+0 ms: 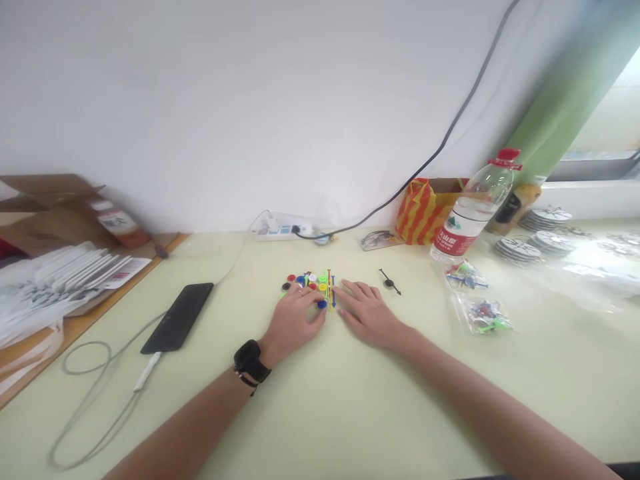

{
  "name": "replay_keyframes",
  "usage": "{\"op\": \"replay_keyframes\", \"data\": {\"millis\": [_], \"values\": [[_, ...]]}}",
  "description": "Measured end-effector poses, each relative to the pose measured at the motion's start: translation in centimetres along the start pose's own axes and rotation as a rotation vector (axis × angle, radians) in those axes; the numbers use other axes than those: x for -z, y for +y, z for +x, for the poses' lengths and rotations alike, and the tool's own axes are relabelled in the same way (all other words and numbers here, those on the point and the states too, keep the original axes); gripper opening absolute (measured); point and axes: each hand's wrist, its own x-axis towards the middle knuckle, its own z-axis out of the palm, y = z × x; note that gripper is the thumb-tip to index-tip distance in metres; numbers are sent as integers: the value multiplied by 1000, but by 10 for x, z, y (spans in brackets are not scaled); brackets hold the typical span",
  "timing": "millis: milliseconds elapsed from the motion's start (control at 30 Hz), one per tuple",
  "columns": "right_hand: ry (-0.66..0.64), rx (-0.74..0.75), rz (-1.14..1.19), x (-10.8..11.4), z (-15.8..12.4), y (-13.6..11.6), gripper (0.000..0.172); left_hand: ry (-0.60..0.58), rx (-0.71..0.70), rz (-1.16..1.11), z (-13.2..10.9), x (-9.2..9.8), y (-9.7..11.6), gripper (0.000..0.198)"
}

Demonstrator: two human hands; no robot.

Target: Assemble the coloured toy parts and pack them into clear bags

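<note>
Left hand: your fingers sit narrow at a blue disc, grip unclear | Right hand: your fingers loosely spread beside the arrow pointers | Coloured discs: just left of them | Light, low fingertips should avoid scattering pieces.

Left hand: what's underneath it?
A blue disc shows beside the thumb of the left hand; more coloured discs lie just beyond. Anything under the palm is covered.

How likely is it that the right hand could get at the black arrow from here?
Very likely yes: the black arrow lies just beyond the right hand, with only table showing between them. The bottle stands farther right, seemingly out of the way.
</note>
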Motion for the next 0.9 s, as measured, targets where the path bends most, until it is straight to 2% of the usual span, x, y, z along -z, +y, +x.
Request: {"op": "replay_keyframes", "data": {"millis": [133,300,433,567,667,900], "values": [[63,18,39,-1,1,-2,48,-6,-5,-29,1,0,0,7],[195,39,124,-4,4,8,26,19,-4,-47,0,0,0,4],[234,56,171,-6,6,17,15,9,8,-10,0,5,4,8],[245,78,196,-2,4,17,13,32,-6,51,2,13,9,16],[265,53,213,3,3,14,13,3,-6,97,2,16,9,22],[241,-69,442,12,0,6,10,-69,-13,57,-1,12,9,18]]}}
